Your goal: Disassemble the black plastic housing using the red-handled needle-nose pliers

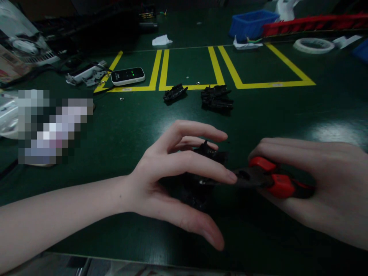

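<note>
Red-handled pliers (283,186) are gripped in my right hand (324,184), their dark jaws pointing left. The jaw tips reach a black plastic part (211,155) on the table at the front middle. My left hand (169,168) curves over this part from the left, its fingers spread and its thumb stretched out apart from it. The left index fingertip lies close to the jaws; I cannot tell if it touches them. Fingers hide much of the black part, and a shiny metal bit shows at the jaw tips.
Further back lie several similar black parts (217,97) near yellow tape outlines (184,87). A white device with green lights (128,76) is at the left, beside metal pieces (86,74). A blue bin (253,23), a red strip (316,26) and a tape roll (314,45) stand back right.
</note>
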A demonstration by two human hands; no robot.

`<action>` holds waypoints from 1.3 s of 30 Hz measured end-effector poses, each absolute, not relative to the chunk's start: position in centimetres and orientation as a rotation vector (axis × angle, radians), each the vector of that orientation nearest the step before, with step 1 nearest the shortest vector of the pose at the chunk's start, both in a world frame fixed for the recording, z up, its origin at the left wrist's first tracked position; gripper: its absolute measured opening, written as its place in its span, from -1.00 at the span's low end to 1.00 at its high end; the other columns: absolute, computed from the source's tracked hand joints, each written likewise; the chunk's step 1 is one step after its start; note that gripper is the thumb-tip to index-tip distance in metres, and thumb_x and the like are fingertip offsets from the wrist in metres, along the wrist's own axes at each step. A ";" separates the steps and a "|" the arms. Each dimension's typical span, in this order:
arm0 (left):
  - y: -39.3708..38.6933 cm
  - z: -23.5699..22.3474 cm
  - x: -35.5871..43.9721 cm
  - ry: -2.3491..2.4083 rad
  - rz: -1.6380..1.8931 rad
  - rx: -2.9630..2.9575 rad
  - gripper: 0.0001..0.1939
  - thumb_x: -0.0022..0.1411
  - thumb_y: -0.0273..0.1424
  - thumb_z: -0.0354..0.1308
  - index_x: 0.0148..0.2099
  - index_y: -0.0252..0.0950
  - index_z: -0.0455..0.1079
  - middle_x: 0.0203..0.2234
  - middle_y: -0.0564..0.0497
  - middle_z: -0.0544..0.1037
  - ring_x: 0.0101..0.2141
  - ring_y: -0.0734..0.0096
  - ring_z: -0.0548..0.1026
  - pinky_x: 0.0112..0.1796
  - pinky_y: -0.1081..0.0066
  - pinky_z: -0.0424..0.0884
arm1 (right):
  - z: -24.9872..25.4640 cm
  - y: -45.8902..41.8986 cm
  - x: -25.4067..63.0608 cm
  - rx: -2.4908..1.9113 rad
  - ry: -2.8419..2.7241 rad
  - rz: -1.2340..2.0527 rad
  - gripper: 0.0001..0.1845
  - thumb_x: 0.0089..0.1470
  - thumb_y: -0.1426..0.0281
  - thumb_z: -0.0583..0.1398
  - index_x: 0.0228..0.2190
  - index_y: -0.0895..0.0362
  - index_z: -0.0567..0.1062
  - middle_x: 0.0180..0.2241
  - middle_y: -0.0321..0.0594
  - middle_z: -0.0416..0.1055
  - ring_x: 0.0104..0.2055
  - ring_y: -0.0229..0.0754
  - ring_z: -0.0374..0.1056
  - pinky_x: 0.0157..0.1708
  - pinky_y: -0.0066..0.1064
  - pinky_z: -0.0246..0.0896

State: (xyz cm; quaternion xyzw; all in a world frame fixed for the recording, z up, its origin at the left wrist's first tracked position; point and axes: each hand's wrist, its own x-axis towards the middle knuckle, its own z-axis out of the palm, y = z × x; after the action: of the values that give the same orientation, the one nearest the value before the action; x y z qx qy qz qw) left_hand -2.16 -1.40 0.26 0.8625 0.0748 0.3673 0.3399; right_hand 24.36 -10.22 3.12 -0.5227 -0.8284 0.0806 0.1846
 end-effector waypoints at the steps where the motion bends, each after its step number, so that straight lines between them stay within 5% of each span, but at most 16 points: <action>1: -1.4 0.2 -2.1 0.202 0.980 2.228 -0.62 0.29 0.00 0.34 -0.01 -0.13 0.54 0.19 -0.12 0.46 0.17 0.05 0.52 0.15 0.06 0.60 | 3.1 -10.2 24.4 -1.481 -2.336 0.223 -0.89 0.01 0.43 0.18 -0.43 -0.04 0.35 -0.57 -0.43 0.36 -0.63 -0.24 0.25 -0.64 -0.35 0.05; 29: -1.6 0.2 -2.0 0.225 1.016 2.194 -0.60 0.29 0.04 0.33 -0.09 -0.18 0.51 0.09 -0.08 0.49 0.05 0.16 0.54 0.06 0.11 0.63 | 2.8 -10.4 24.5 -1.445 -2.330 0.192 -0.87 0.00 0.44 0.17 -0.41 -0.05 0.32 -0.54 -0.40 0.37 -0.58 -0.18 0.30 -0.61 -0.33 0.08; 35: -2.2 0.4 -1.8 0.327 1.066 2.049 -0.39 0.25 0.05 0.36 0.19 -0.17 0.44 0.06 -0.13 0.57 0.08 0.10 0.54 0.07 0.10 0.58 | 2.9 -10.5 24.3 -1.447 -2.326 0.119 -0.83 -0.03 0.45 0.19 -0.41 -0.06 0.31 -0.52 -0.37 0.37 -0.54 -0.13 0.33 -0.60 -0.30 0.08; 39: -2.3 0.7 -1.9 0.415 1.051 2.043 -0.40 0.27 0.06 0.33 0.18 -0.21 0.49 0.07 -0.13 0.59 0.10 0.09 0.53 0.10 0.09 0.56 | 3.1 -10.4 24.0 -1.466 -2.329 -0.023 -0.84 -0.05 0.45 0.16 -0.40 -0.05 0.29 -0.50 -0.34 0.36 -0.52 -0.11 0.31 -0.59 -0.29 0.10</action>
State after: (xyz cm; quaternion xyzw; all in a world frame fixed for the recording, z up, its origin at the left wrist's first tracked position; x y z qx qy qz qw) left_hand -1.88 -2.34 0.70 0.8047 0.1634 0.4142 0.3928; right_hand 23.98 -10.39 3.08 -0.5226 -0.8302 -0.0082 0.1938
